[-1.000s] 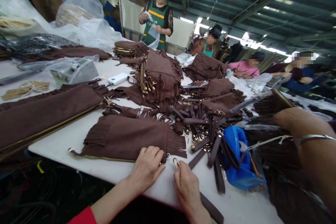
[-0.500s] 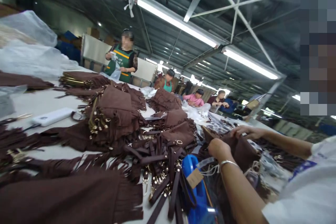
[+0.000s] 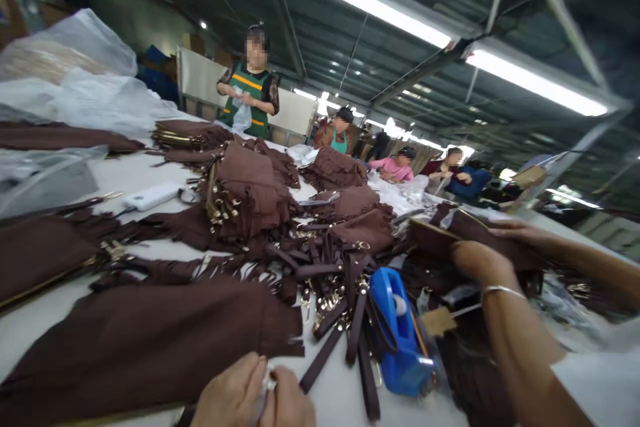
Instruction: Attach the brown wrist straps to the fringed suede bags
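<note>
Through the head camera I have both of my hands low at the near edge of the view, side by side. The fingers of the left hand and the right hand are bent inward, with a small pale, glinting bit between them; I cannot tell what it is, nor whether either hand is closed on it. The brown fringed pouch lies flat on the counter, just beyond and to the left of my left hand, fringe toward the straps.

My crowding is on the right: a heap of brown straps with metal clasps spreads beyond the right hand, one strap end just beside it. Farther right, a blue dispenser stands against the straps, a cardboard tag next to it. Past that, a co-worker's forearm with a bracelet reaches in over dark bags. Straight ahead of my hands, well beyond the pouch, a tall stack of brown pouches blocks part of the counter, with a white device to its left.
</note>
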Motion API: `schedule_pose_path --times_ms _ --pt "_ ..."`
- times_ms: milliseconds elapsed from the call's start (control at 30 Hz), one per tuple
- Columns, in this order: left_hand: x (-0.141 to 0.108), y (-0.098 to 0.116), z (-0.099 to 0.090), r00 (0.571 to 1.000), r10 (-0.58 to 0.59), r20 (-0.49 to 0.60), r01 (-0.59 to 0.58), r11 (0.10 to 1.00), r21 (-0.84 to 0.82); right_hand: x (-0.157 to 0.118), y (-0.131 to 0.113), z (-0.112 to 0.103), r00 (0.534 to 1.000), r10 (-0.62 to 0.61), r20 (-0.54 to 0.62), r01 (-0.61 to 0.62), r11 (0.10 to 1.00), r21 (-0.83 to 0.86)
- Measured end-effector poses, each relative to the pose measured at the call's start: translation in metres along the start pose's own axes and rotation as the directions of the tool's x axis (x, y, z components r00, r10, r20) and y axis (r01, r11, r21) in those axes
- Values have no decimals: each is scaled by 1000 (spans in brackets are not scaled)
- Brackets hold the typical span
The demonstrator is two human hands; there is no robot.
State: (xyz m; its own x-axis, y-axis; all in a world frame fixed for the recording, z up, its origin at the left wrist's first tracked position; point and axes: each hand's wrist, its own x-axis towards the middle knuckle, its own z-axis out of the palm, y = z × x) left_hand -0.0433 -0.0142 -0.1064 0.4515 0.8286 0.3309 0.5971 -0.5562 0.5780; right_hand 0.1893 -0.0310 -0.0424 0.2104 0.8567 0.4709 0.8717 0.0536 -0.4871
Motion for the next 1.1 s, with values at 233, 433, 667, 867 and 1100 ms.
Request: schedule_pose_path --times_ms 233,433,667,867,1100 --pt "-5 0 -3 959 269 -94 -181 829 528 -90 -55 72 998 28 57 -21 993 -115" --pt "16 -4 0 936 329 130 -344 765 544 -68 -59 68 995 -94 16 95 968 -232" --pt "28 -12 -7 983 180 38 -181 912 369 -52 -67 95 990 -134 48 142 935 -324" --pt "31 -17 -6 992 128 -2 -122 952 281 -45 -67 103 986 -133 97 156 939 -307" --pt "34 -19 -9 996 87 5 -86 971 224 -41 -68 110 983 -134 125 166 941 -296"
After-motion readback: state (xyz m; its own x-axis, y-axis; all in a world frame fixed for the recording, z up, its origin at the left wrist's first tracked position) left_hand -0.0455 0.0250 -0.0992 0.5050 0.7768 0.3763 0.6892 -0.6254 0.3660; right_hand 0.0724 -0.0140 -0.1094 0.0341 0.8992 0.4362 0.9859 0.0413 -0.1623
